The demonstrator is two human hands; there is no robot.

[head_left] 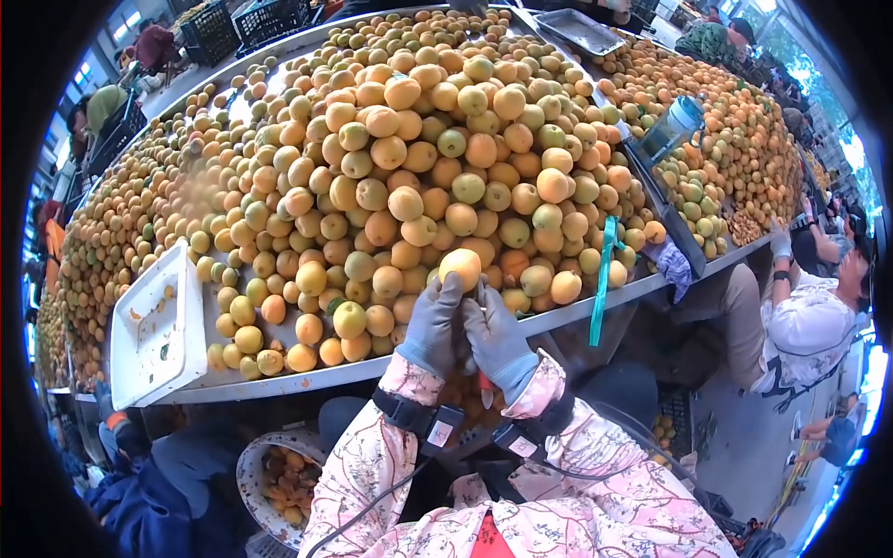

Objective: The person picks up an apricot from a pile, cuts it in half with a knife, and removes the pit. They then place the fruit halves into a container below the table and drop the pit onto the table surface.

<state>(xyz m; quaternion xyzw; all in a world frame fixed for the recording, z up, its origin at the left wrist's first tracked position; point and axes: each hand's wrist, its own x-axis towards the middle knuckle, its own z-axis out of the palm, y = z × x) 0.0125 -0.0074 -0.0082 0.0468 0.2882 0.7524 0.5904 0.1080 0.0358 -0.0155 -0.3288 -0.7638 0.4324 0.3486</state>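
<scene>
My left hand (433,327), in a grey glove, is closed on a yellow-orange apricot (460,268) at the front edge of the big fruit heap (419,167). Close beside it is my right hand (495,337), also gloved, with its fingers bent near the underside of that fruit. Something thin with a red part (486,382) shows below the right palm; most of it is hidden, and I cannot make out how it is held. Both hands are just above the metal table rim (558,319).
A white tray (158,325) lies at the left. Right of my hands are a green strap (604,284), a purple cloth (672,263) and a blue-lidded jug (673,128). A bucket of fruit pieces (251,474) stands below. A co-worker (809,312) sits at the right.
</scene>
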